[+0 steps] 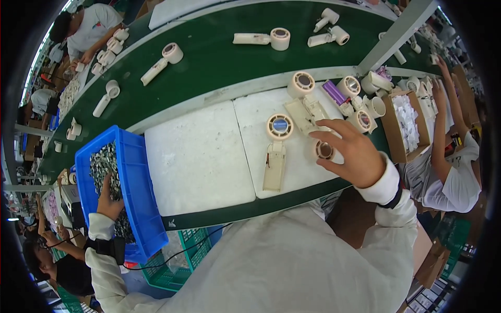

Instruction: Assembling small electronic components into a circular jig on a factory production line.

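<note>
My left hand (110, 202) reaches into a blue plastic bin (136, 182) of small dark and silvery parts (104, 161); its visible fingers are stretched and apart, their tips partly among the parts. At the right, my right hand (357, 154) curves its thumb and fingers around the round head of a cream handheld fan (324, 151); the hand covers the rest of that fan. Just left of it a handheld fan with an open handle (274, 166) lies face up, thin wires showing inside. Beyond my fingers lies another opened fan (303, 83), its handle toward me.
White foam boards (198, 156) cover the worktop. Behind runs a green conveyor belt (209, 62) carrying several fans. More fan parts and a purple cylinder (335, 92) crowd the right, beside a cardboard box (404, 125) of white pieces. A metal post (399, 34) stands there. Other people work on both sides.
</note>
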`<action>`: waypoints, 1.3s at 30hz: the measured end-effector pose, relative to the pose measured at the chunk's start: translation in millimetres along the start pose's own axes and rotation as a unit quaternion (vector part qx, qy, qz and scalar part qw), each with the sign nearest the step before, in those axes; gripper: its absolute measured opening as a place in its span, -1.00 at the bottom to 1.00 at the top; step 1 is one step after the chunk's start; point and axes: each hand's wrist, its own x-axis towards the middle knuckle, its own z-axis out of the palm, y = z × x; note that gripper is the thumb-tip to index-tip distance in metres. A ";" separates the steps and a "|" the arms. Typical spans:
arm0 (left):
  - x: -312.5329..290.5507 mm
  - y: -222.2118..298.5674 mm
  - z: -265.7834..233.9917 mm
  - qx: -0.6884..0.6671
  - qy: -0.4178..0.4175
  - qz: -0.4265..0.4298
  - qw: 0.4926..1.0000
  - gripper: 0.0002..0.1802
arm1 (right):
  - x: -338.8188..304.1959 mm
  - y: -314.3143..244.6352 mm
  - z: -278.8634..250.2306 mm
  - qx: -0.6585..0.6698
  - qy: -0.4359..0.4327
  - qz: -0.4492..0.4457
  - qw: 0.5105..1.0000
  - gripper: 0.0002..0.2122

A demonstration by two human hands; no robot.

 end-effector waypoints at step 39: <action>7.2 25.1 43.9 0.116 0.170 -0.009 0.979 -0.12 | 94.3 -48.8 10.6 0.098 -0.159 -0.190 0.964 -0.55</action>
